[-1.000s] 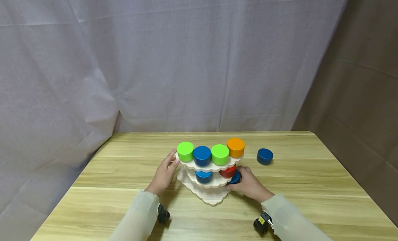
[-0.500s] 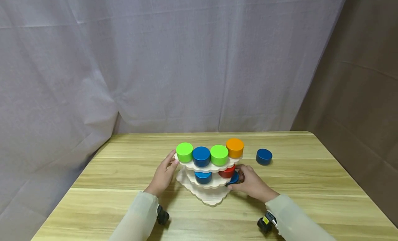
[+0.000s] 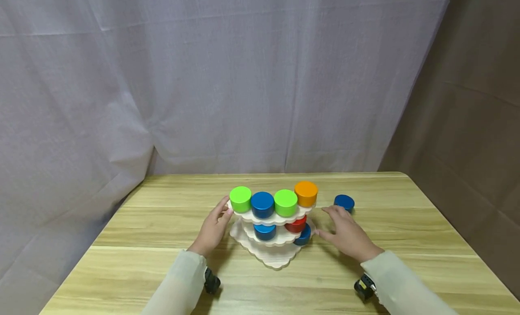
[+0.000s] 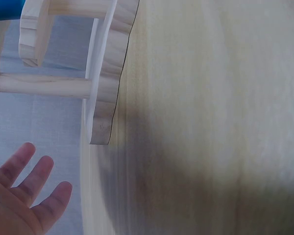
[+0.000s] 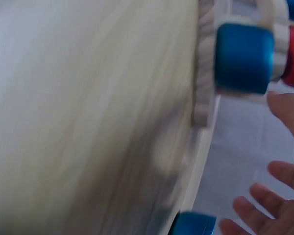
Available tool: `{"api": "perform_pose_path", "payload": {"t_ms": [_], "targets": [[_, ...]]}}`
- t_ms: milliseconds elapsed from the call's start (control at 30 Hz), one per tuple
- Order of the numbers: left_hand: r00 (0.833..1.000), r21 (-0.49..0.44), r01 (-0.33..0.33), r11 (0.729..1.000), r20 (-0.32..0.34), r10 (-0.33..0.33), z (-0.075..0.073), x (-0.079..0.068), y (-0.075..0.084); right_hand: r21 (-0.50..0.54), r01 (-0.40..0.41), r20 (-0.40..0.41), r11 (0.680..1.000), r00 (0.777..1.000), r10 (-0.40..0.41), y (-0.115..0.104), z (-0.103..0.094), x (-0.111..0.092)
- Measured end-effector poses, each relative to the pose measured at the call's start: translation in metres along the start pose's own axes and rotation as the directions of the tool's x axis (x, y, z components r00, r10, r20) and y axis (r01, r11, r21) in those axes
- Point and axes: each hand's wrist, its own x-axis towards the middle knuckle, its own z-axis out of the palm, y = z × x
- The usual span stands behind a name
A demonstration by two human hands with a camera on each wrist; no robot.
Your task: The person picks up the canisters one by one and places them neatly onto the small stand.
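Note:
A pale wooden stand (image 3: 274,257) with three scalloped tiers rises from the table. On its top tier sit two green cylinders (image 3: 240,198), a blue one (image 3: 262,204) and an orange one (image 3: 306,193). The middle tier bears a blue cylinder (image 3: 265,232) and a red one (image 3: 296,225); a further blue cylinder (image 5: 244,58) rests on the bottom tier at the right. My left hand (image 3: 212,227) touches the top tier's left edge, its lower fingers spread in the left wrist view. My right hand (image 3: 350,233) is apart from the stand, fingers extended, holding nothing.
One loose blue cylinder (image 3: 344,202) lies on the wooden table (image 3: 138,261) right of the stand, partly behind my right hand. A grey curtain (image 3: 219,80) hangs along the far table edge, and a brown one (image 3: 463,125) on the right.
My right hand has let go of the blue cylinder on the bottom tier and moved right and slightly away toward the loose one. The left hand has stayed at the top tier.

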Motion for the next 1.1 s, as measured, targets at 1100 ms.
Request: {"api": "perform_pose_path", "payload": {"t_ms": [1100], "targets": [[1.000,-0.008,0.012,1.000,0.002,-0.012,-0.001,-0.001,0.004,-0.059,-0.340,-0.077,0.939,0.939,0.335,0.068,-0.010,0.030]]}}
